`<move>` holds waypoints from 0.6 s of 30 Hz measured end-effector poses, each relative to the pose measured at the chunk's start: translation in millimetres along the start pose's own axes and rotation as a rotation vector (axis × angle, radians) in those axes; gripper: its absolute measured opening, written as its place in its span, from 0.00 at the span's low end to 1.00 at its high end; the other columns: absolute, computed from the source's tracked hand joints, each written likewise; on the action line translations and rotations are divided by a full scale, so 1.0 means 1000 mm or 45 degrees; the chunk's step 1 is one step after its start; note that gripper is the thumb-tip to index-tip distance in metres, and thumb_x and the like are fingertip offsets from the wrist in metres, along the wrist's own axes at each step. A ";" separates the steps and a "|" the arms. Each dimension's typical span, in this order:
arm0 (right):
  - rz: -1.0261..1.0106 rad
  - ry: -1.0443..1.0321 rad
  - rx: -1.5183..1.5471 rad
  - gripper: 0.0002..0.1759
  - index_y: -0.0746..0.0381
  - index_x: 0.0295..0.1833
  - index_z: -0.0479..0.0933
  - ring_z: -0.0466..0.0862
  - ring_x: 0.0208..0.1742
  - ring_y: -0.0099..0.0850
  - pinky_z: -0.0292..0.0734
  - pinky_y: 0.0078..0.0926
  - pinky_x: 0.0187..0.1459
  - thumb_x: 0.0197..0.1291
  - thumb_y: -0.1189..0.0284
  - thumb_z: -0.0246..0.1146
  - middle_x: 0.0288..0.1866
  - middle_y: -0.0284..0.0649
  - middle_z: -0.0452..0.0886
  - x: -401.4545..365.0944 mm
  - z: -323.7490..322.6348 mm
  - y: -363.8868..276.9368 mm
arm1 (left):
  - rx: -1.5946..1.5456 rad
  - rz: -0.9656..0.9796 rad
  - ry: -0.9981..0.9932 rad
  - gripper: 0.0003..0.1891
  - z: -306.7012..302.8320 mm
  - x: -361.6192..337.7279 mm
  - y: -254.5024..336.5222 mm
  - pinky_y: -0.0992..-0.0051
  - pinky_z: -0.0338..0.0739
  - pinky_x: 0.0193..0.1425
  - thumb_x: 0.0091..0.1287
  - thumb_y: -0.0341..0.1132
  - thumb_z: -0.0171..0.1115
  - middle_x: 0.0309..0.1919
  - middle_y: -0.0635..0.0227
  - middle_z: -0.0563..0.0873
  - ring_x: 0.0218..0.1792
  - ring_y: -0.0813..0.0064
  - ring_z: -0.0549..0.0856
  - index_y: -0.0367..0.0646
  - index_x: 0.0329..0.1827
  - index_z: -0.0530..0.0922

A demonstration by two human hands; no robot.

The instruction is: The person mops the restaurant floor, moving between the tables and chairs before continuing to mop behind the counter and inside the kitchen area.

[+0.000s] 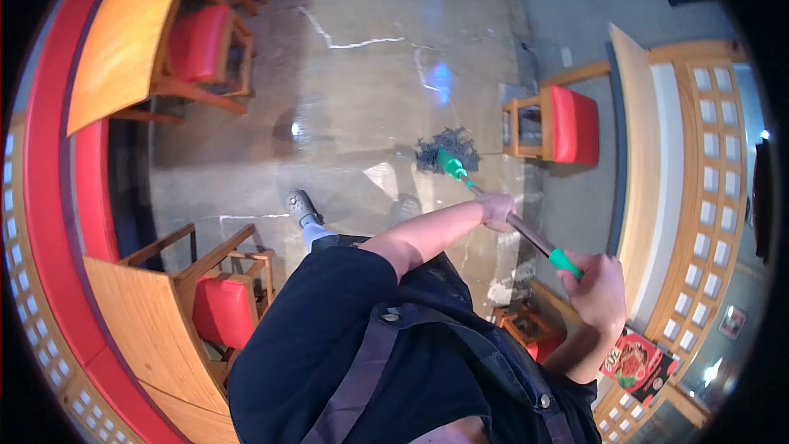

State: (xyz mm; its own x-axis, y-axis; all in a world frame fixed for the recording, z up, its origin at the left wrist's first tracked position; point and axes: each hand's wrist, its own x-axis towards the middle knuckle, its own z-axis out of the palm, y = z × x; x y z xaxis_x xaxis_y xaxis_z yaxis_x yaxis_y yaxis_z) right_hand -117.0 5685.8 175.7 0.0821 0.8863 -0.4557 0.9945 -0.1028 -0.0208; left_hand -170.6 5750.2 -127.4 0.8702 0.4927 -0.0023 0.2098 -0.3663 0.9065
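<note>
A mop with a dark metal shaft and green fittings slants across in front of me. Its dark grey string head lies spread on the wet-looking floor. Around the middle of the shaft, my left hand is closed, with the arm stretched across my body. Higher up, near the green end grip, my right hand is wrapped about the handle's top.
Red-seated wooden chairs and wooden tables line the left, beside a red bench. Another red chair stands right of the mop head, by a wooden counter. Shiny concrete floor stretches ahead.
</note>
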 end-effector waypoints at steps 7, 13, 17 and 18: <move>-0.346 0.109 0.052 0.09 0.54 0.35 0.82 0.78 0.25 0.46 0.73 0.40 0.31 0.45 0.69 0.63 0.22 0.47 0.77 0.004 -0.006 -0.151 | -0.087 -0.066 0.346 0.06 -0.076 -0.157 -0.040 0.60 0.72 0.30 0.36 0.33 0.57 0.19 0.54 0.79 0.26 0.54 0.80 0.42 0.19 0.77; -0.323 -0.101 0.331 0.11 0.55 0.39 0.81 0.79 0.30 0.44 0.75 0.36 0.35 0.47 0.68 0.63 0.28 0.47 0.79 -0.002 0.024 -0.198 | 0.071 -0.608 0.083 0.14 -0.124 -0.272 -0.038 0.64 0.77 0.44 0.42 0.34 0.59 0.33 0.54 0.82 0.41 0.57 0.81 0.46 0.35 0.81; -0.525 -0.248 0.387 0.13 0.53 0.41 0.80 0.79 0.33 0.46 0.75 0.37 0.37 0.49 0.64 0.61 0.30 0.48 0.79 0.049 0.078 -0.263 | 0.125 -0.962 0.130 0.13 -0.143 -0.360 -0.104 0.63 0.76 0.44 0.40 0.40 0.61 0.30 0.56 0.82 0.37 0.58 0.82 0.47 0.31 0.81; -0.580 -0.226 0.337 0.12 0.53 0.40 0.80 0.79 0.33 0.47 0.74 0.37 0.36 0.49 0.64 0.60 0.29 0.49 0.79 0.064 0.103 -0.288 | 0.235 -0.929 0.251 0.13 -0.143 -0.391 -0.131 0.62 0.76 0.43 0.39 0.40 0.61 0.28 0.55 0.82 0.35 0.57 0.82 0.47 0.28 0.81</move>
State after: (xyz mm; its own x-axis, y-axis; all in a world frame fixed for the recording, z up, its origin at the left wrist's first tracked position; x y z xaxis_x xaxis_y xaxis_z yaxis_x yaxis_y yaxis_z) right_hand -404.8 5725.3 60.5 -0.3876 0.7805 -0.4905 0.8745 0.1431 -0.4635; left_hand -602.2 5718.8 -185.1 0.3914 0.7848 -0.4805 0.7850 -0.0122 0.6194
